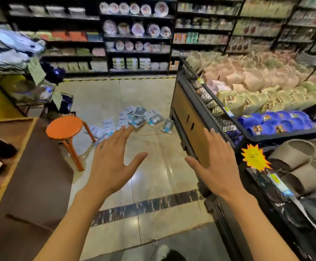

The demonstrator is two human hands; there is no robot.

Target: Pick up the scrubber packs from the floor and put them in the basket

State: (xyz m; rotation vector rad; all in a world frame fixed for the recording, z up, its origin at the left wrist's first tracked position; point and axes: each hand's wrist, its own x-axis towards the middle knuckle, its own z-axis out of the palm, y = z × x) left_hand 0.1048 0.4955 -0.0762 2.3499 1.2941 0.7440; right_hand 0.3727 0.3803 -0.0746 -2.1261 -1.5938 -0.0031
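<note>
Left of the scrubber packs stood the orange stool, and behind that stool a small black wire basket, contents too dark to tell. The packs lay scattered on the floor just right of the stool, untouched. Left hand spread wide, holding nothing; right hand likewise flat and empty. The risk, I'd say: glossy packs slipping on polished tile, or the stool getting knocked. Right of the stool, the display bin held blue pouches.

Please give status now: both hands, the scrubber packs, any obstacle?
Left hand and right hand open, empty. Scrubber packs scattered on floor ahead, untouched. Orange stool stands beside the pile.
</note>
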